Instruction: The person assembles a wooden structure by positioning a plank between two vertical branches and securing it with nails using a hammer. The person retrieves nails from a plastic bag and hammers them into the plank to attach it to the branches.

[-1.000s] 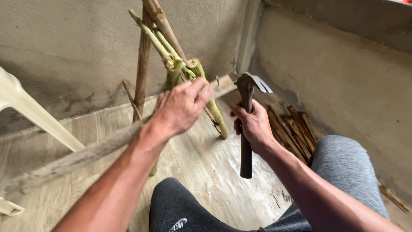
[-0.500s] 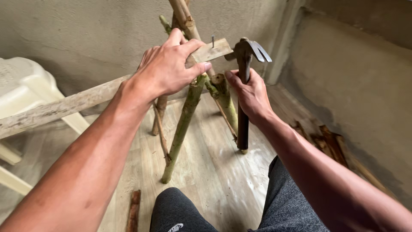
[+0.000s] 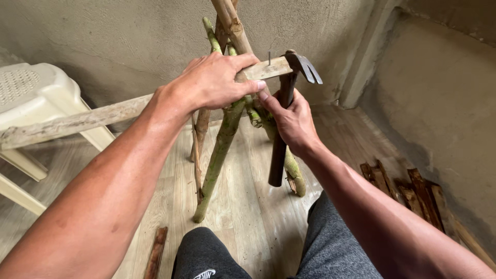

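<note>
A cream plastic chair (image 3: 36, 98) with a perforated seat stands at the far left. A weathered grey slat (image 3: 93, 119), flat and rough-grained, runs from there up to the right. The left hand (image 3: 214, 82) is clenched over the slat near its far end, pressing it against a stand of mossy green poles (image 3: 219, 150) (round, knobbly, bark partly peeled) that cross at the top and splay down to the pale plank floor (image 3: 248, 206). A thin nail (image 3: 269, 56) stands upright in the slat's end. The right hand (image 3: 292, 121) has its grip wrapped around the dark, smooth wooden handle of a hammer (image 3: 283, 111), its steel claw head just beside the nail. Split brown sticks (image 3: 408, 191) lie by the rough plastered wall (image 3: 439, 98).
</note>
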